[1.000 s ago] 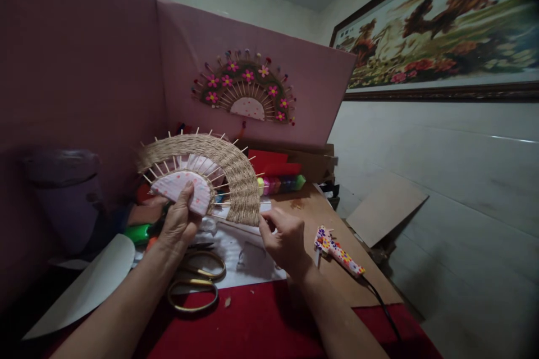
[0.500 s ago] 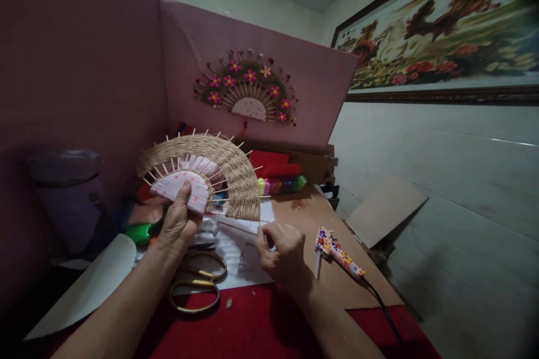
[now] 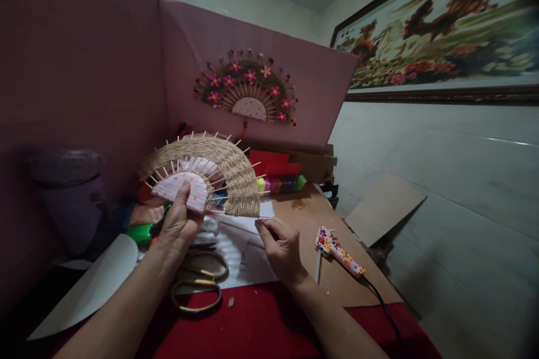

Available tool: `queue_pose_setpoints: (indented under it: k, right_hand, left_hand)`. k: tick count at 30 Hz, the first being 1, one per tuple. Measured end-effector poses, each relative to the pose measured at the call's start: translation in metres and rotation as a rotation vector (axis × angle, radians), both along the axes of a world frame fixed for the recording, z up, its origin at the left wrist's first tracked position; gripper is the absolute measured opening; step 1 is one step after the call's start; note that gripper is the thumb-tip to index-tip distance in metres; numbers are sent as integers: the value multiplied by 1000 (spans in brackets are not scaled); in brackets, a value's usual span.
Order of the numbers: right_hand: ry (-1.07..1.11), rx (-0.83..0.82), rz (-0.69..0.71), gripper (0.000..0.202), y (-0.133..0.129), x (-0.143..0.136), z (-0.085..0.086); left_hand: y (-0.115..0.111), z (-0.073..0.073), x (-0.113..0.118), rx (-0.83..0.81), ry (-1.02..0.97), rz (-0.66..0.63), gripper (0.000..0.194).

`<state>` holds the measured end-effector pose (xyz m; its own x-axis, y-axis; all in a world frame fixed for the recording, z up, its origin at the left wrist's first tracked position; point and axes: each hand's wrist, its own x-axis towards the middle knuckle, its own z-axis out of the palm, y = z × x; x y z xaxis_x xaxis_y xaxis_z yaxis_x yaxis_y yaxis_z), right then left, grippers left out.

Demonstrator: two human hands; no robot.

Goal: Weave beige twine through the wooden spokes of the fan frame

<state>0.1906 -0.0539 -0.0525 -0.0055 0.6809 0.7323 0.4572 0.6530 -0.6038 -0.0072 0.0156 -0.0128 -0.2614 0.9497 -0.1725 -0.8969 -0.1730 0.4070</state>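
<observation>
My left hand (image 3: 182, 221) grips a half-round fan (image 3: 242, 179) by its base, a half disc covered in white cloth with pink spots. Thin sticks radiate from that base, and a wide band of tan twine is woven through them. The stick tips poke out past the outer edge. At the fan's lower right corner, the thumb and fingers of my right hand (image 3: 281, 247) are pinched together on the twine, just under the last stick; the strand itself is mostly hidden by the fingers.
Gold-handled scissors (image 3: 200, 280) lie below my left wrist, partly on white paper (image 3: 252, 263). A flower-patterned glue gun (image 3: 339, 252) with a black cord rests on brown board at right. A finished flowered fan (image 3: 249, 87) hangs on the pink panel behind.
My right hand has moved slightly up and left, closer to the fan's corner. The twine between hand and fan has shortened. My left hand's hold on the fan is nearly unchanged.
</observation>
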Motion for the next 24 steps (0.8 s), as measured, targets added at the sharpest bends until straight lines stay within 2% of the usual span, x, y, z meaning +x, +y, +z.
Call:
queue_pose_setpoints:
  k: [5, 12, 18, 22, 24]
  right_hand:
    - [66, -67, -8, 18, 9, 5, 1]
    - [-89, 92, -7, 11, 13, 16, 5]
    - [-253, 169, -132, 9, 12, 28, 11]
    - [-302, 227, -69, 11, 12, 33, 14]
    - [-297, 232, -82, 10, 13, 34, 16]
  left_hand:
    - [-1, 1, 0, -1, 20, -15, 17]
    - [-6, 3, 2, 34, 84, -68, 19]
    - [-4, 4, 2, -23, 156, -5, 19]
    - [-4, 3, 2, -49, 195, 19, 21]
    - [-4, 1, 1, -40, 217, -2, 22]
